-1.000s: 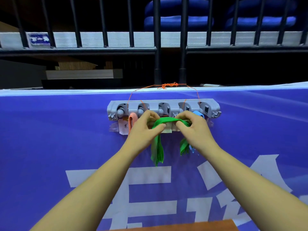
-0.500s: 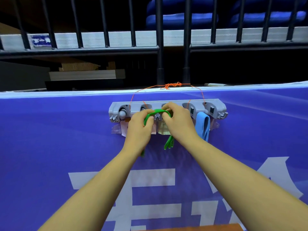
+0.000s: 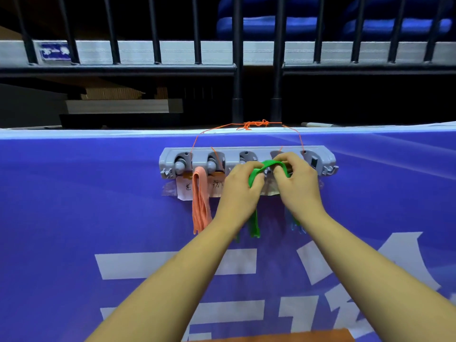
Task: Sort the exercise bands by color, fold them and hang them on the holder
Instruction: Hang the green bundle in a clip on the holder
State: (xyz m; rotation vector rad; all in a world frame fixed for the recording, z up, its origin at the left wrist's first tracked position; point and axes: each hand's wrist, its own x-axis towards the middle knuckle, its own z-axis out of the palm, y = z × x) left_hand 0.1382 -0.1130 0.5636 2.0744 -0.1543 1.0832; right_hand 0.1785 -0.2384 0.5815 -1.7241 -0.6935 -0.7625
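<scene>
A grey holder with several clips hangs by orange string on a blue banner. My left hand and my right hand each pinch the green band, which arches over a hook in the holder's right half. The band's loose ends hang down between my wrists. An orange band hangs from a hook on the left. Only the tips of a light blue band show below my right wrist.
Paper labels are taped under the holder. The orange string ties to black railing posts above the banner. A brown surface edge shows at the bottom. Blue seats lie behind the railing.
Both hands have lifted the green band from below the holder up to the hooks and shifted it right. The orange band, hidden earlier, now shows; my right wrist now covers most of the blue band.
</scene>
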